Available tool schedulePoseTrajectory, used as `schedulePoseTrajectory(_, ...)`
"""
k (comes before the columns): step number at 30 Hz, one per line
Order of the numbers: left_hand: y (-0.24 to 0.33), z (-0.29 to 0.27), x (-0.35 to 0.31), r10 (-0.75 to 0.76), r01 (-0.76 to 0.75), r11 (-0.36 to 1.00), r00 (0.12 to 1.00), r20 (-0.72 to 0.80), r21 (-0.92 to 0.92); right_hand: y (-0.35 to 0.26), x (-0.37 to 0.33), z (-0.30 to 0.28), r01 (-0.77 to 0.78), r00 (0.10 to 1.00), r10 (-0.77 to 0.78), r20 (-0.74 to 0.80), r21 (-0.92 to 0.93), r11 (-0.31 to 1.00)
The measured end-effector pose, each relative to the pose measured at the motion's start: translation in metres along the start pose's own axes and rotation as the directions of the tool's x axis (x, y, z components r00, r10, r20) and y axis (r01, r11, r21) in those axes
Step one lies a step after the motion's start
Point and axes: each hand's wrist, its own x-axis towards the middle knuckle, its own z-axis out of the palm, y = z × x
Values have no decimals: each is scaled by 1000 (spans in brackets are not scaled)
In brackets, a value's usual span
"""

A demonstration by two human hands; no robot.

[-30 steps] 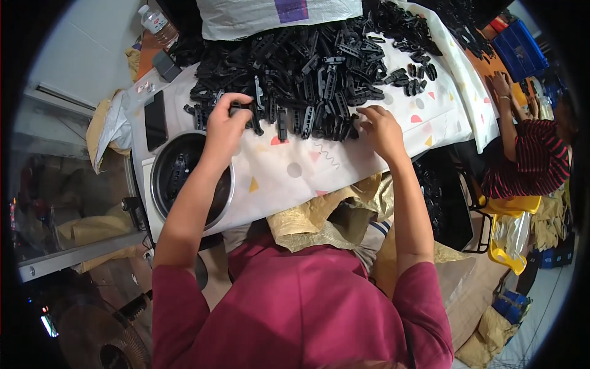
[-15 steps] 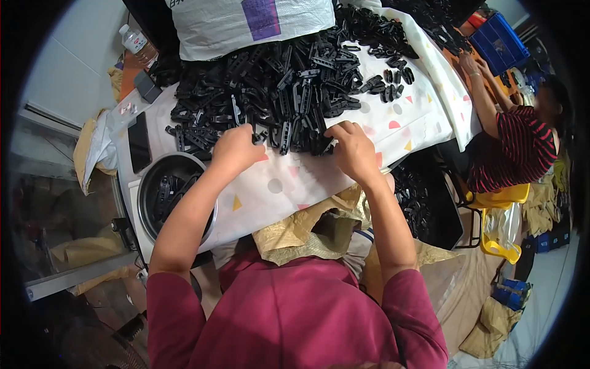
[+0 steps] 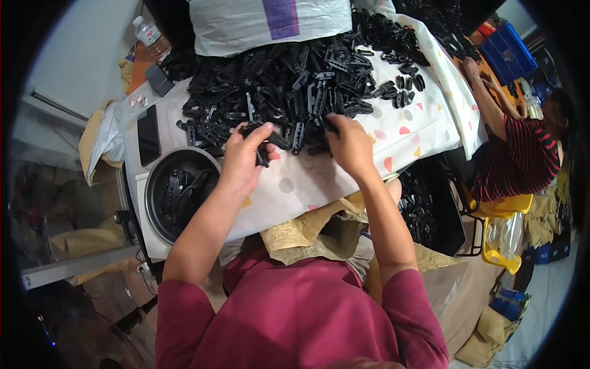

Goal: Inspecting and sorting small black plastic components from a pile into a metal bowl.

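Black clips (image 3: 295,86), loosely piled, lay on patterned cloth (image 3: 307,184) before me. My left hand (image 3: 241,158): thumb and fingers closed around one clip (image 3: 263,157). My right hand (image 3: 353,146): curled at the clips' near edge; whether it gripped anything, I could not tell.

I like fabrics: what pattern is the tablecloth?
The tablecloth is white with red, grey and yellow shapes; head view.

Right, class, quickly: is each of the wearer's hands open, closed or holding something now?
Left hand: closed around a black piece.
Right hand: curled at the near edge of the black pile; whether it grips anything cannot be told.
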Motion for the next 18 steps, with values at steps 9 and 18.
schedulePoseTrajectory(9,-6,35,-21,220,-180,967,949,228,-183,-72,-41,-28,-27,999,3,34,756,654)
schedulePoseTrajectory(18,-3,26,-43,398,-395,912,779,484,-113,-72,-43,-29,398,874,-180,-452,451,799)
